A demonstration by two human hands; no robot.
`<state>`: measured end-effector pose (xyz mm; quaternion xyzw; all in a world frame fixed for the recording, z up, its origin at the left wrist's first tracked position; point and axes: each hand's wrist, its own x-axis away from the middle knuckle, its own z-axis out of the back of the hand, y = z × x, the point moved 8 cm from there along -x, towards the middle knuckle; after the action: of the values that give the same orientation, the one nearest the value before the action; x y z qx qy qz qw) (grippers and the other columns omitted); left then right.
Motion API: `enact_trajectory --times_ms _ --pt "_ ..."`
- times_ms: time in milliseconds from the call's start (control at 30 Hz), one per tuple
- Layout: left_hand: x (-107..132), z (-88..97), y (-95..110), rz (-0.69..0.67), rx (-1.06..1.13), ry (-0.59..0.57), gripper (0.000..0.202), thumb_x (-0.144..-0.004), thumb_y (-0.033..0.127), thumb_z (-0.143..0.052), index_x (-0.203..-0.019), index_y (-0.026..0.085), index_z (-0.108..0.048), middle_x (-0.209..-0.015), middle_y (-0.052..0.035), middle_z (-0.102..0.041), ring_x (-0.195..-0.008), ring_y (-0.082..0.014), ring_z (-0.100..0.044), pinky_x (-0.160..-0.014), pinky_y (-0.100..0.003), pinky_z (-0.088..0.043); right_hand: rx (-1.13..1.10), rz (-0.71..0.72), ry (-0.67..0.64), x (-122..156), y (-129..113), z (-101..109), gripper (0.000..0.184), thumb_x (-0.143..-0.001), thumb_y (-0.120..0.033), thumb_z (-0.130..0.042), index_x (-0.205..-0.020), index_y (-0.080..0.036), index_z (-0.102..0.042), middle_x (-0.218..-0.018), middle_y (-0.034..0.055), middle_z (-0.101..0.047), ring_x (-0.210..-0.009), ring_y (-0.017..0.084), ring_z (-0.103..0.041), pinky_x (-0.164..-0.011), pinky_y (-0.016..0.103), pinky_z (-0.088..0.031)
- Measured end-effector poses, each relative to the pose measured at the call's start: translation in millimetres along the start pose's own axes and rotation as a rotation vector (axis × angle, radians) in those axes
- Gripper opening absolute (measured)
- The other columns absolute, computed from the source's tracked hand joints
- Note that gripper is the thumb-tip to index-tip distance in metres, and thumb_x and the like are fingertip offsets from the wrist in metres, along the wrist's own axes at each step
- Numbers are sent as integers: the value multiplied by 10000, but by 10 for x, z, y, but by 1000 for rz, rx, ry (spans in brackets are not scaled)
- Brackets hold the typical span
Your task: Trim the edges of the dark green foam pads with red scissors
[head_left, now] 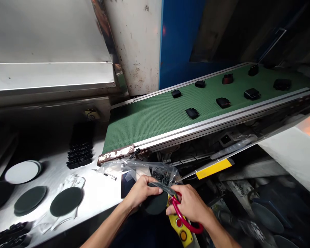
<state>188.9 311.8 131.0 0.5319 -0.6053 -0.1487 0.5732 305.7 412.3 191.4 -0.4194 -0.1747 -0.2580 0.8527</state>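
Observation:
My right hand (189, 205) is closed around the red handles of a pair of scissors (182, 218). Close in front of my body, my left hand (142, 191) pinches the edge of a dark round disc (156, 205). A thin dark grey strip stretches between my hands; whether it is the disc's rim or the scissor blades, I cannot tell. Just beyond my fingers lies a clear plastic bag (144, 167) with dark, coiled, cord-like pieces (161, 175) in or behind it. Below the scissors is a yellow control box (177, 225) with red and orange buttons.
A green conveyor belt (144, 120) carries several small black parts (192, 113). On the metal table (105, 193) at left are dark discs (66, 201), a pale disc (23, 171), a white glove (73, 181) and stacked black parts (80, 155). A yellow-marked panel edge (214, 168) juts in at right.

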Motion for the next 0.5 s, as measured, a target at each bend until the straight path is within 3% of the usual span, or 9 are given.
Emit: enact_trajectory --times_ms 200,267,367,500 --pt "16 -62 -204 44 328 -18 344 -587 360 -848 -759 107 -692 -697 -50 -689 -612 -156 -587 -602 -251 -444 -23 4 -2 42 12 3 367 -633 -548 -755 -721 -219 -619 -556 -91 -463 -534 81 -363 -506 226 -262" --pt "4 -80 -216 59 293 -11 326 -593 359 -843 -728 101 -696 -665 -45 -677 -579 -143 -562 -573 -242 -423 -22 -4 7 36 -7 6 401 -585 -529 -796 -816 -236 -652 -648 -80 -552 -600 97 -449 -568 219 -317" --pt "-23 -85 -73 -14 140 -23 273 -599 327 -843 -681 105 -708 -626 -21 -654 -575 -119 -522 -563 -218 -382 -9 3 51 23 -31 33 529 -512 -502 -844 -944 -261 -659 -850 -42 -640 -777 149 -551 -696 234 -367" --pt "-26 -77 15 10 119 -53 282 -611 350 -827 -718 111 -720 -635 -23 -663 -564 -135 -536 -564 -237 -407 -43 -16 0 24 23 -11 373 -625 -538 -768 -807 -230 -662 -642 -66 -582 -598 109 -475 -569 226 -322"
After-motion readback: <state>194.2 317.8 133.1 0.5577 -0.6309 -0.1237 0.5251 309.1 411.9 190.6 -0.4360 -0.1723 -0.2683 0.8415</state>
